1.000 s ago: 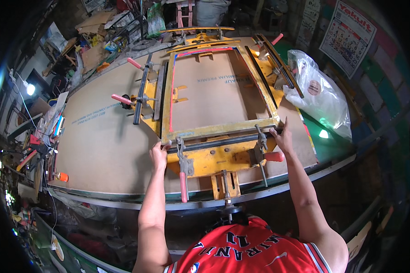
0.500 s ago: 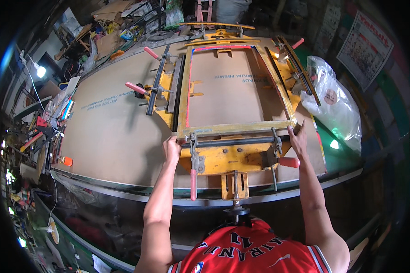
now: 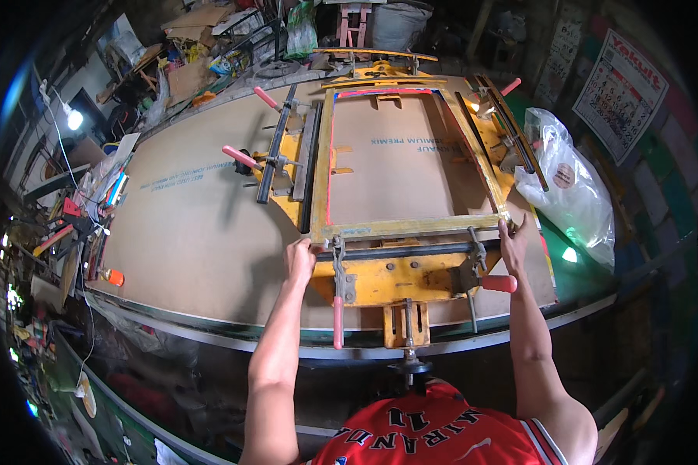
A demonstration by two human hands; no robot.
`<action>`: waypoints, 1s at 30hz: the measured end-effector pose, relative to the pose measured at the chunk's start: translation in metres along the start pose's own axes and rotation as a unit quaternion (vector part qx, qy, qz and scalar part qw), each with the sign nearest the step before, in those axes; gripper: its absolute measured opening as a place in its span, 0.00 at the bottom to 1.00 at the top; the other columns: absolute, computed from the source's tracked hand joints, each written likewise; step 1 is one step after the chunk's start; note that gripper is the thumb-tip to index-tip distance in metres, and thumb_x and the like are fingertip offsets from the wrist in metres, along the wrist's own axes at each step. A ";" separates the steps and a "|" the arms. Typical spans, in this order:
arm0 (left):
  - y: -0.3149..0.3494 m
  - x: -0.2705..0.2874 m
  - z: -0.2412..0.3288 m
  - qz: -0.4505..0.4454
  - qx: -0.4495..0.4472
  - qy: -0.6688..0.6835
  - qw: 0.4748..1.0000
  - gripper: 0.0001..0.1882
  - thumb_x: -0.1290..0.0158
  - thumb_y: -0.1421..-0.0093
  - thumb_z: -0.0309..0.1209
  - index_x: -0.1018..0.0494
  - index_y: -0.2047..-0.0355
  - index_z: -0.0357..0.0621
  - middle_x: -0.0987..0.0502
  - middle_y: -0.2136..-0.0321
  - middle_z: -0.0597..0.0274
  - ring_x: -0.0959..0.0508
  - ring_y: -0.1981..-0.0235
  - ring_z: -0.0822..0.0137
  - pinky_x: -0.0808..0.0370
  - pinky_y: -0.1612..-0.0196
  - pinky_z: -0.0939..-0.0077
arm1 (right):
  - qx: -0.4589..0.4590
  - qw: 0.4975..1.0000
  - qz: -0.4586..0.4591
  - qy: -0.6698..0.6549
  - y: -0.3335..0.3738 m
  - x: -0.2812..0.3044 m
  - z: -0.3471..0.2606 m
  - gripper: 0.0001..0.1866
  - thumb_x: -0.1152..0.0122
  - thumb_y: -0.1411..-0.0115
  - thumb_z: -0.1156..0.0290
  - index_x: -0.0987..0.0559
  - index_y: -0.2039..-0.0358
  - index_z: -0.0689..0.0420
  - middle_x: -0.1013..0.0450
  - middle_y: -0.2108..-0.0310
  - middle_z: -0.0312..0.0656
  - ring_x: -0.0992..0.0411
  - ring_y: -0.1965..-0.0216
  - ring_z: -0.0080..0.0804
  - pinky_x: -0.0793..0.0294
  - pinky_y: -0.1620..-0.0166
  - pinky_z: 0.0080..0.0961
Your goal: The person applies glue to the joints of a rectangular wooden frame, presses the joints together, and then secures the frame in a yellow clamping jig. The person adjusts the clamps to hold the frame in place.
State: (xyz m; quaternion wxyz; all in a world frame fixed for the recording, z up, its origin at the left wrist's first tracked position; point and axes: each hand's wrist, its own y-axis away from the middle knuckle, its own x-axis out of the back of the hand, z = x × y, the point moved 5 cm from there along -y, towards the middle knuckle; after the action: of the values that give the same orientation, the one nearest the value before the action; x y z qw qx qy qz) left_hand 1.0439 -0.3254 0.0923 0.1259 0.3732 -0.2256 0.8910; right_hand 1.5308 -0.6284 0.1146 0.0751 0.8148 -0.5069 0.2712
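Note:
A rectangular frame with thin bars and red and blue strips along its inner edges lies within a yellow metal clamping rig. My left hand has its fingers curled around the frame's near left corner. At the near right corner, my right hand grips with thumb and fingers; the undersides of both grips are hidden. Between my hands stand two toggle clamps on the rig's near bar, one with a pink handle pointing toward me, the other with a pink handle lying sideways.
Brown printed board covers the table under the rig. More pink-handled clamps line the rig's left side. A clear plastic bag lies at the right. Tools and clutter crowd the left, near a lit bulb.
The whole view has shifted slightly, so the rig appears a little lower and farther right. Both hands stay at the frame's near corners; the right hand's fingers have shifted a little.

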 end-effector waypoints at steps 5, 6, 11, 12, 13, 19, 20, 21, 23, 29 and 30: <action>-0.003 0.012 0.004 -0.037 -0.017 -0.050 0.998 0.05 0.42 0.45 0.21 0.18 0.68 0.39 0.18 0.72 0.46 0.16 0.67 0.50 0.23 0.63 0.61 | -0.029 0.998 -0.012 -0.055 0.002 -0.003 0.001 0.52 0.39 0.38 0.44 0.53 0.28 0.63 0.27 0.48 0.65 0.25 0.48 0.52 0.31 0.42 0.38; 0.001 0.013 0.001 -0.034 0.002 -0.029 0.999 0.05 0.42 0.45 0.21 0.19 0.68 0.38 0.18 0.71 0.45 0.16 0.67 0.51 0.23 0.63 0.60 | -0.032 0.996 -0.022 -0.076 0.004 -0.005 0.000 0.52 0.39 0.38 0.44 0.54 0.28 0.63 0.27 0.48 0.64 0.24 0.49 0.50 0.31 0.42 0.36; -0.006 0.014 0.013 -0.026 -0.006 -0.015 1.000 0.02 0.43 0.44 0.20 0.21 0.70 0.36 0.18 0.72 0.46 0.16 0.68 0.56 0.24 0.64 0.63 | 0.020 0.988 0.064 -0.137 -0.003 -0.002 0.015 0.50 0.38 0.36 0.50 0.55 0.28 0.65 0.23 0.57 0.54 0.24 0.58 0.36 0.27 0.50 0.30; -0.005 0.016 0.017 -0.011 0.002 -0.016 1.000 0.01 0.42 0.44 0.20 0.21 0.70 0.35 0.18 0.73 0.47 0.17 0.70 0.58 0.24 0.65 0.65 | 0.028 0.981 0.078 -0.173 -0.003 0.000 0.012 0.49 0.38 0.35 0.52 0.55 0.28 0.65 0.23 0.59 0.51 0.24 0.60 0.33 0.27 0.51 0.29; -0.003 0.021 0.021 0.005 0.011 -0.022 1.000 0.01 0.42 0.44 0.20 0.22 0.70 0.35 0.19 0.75 0.49 0.18 0.72 0.60 0.25 0.66 0.66 | 0.041 0.974 0.052 -0.215 -0.005 0.001 -0.003 0.46 0.39 0.34 0.56 0.54 0.29 0.65 0.23 0.62 0.49 0.25 0.61 0.31 0.27 0.53 0.28; 0.001 0.030 0.026 0.047 0.025 0.099 0.994 0.06 0.38 0.44 0.23 0.24 0.71 0.33 0.22 0.76 0.52 0.26 0.74 0.62 0.28 0.68 0.66 | 0.045 0.992 0.092 -0.074 -0.004 0.021 -0.043 0.46 0.42 0.33 0.51 0.51 0.30 0.69 0.22 0.60 0.50 0.24 0.58 0.36 0.29 0.49 0.30; 0.001 0.032 0.032 0.053 0.017 0.110 0.992 0.06 0.37 0.44 0.23 0.23 0.71 0.33 0.24 0.78 0.55 0.29 0.77 0.69 0.29 0.70 0.69 | 0.039 0.993 0.101 -0.053 -0.007 0.025 -0.040 0.46 0.42 0.33 0.49 0.51 0.31 0.70 0.21 0.59 0.51 0.23 0.57 0.37 0.29 0.48 0.31; -0.001 0.029 0.034 0.045 0.021 0.130 0.990 0.07 0.37 0.44 0.24 0.24 0.72 0.33 0.23 0.77 0.57 0.29 0.76 0.69 0.30 0.69 0.71 | 0.032 0.993 0.111 -0.033 -0.012 0.028 -0.039 0.47 0.43 0.34 0.47 0.50 0.31 0.70 0.21 0.59 0.52 0.23 0.56 0.39 0.29 0.48 0.31; -0.002 0.038 0.034 0.077 0.024 0.113 0.990 0.08 0.36 0.44 0.24 0.25 0.72 0.33 0.24 0.77 0.57 0.29 0.76 0.70 0.30 0.69 0.71 | 0.020 0.996 0.089 -0.020 -0.009 0.026 -0.052 0.50 0.45 0.35 0.41 0.49 0.31 0.70 0.21 0.58 0.52 0.23 0.55 0.43 0.30 0.47 0.32; 0.003 0.031 0.033 0.084 0.015 0.111 0.990 0.13 0.34 0.46 0.27 0.28 0.74 0.34 0.24 0.78 0.49 0.27 0.77 0.59 0.29 0.70 0.65 | 0.045 0.992 0.116 0.036 -0.023 0.029 -0.034 0.51 0.48 0.35 0.38 0.51 0.30 0.68 0.19 0.61 0.52 0.22 0.55 0.45 0.29 0.48 0.32; 0.000 0.032 0.035 0.094 0.020 0.117 0.988 0.13 0.34 0.45 0.28 0.28 0.74 0.34 0.24 0.78 0.49 0.27 0.77 0.60 0.30 0.70 0.65 | 0.034 0.994 0.106 0.021 -0.025 0.029 -0.030 0.51 0.48 0.35 0.38 0.51 0.30 0.68 0.19 0.61 0.53 0.22 0.55 0.45 0.29 0.48 0.32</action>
State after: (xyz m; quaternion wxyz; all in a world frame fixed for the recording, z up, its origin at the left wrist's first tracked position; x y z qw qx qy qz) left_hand 1.0437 -0.3409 0.1370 0.0597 0.2459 -0.2254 0.9408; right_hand 1.5515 -0.6266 0.1588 0.0289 0.7530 -0.5790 0.3114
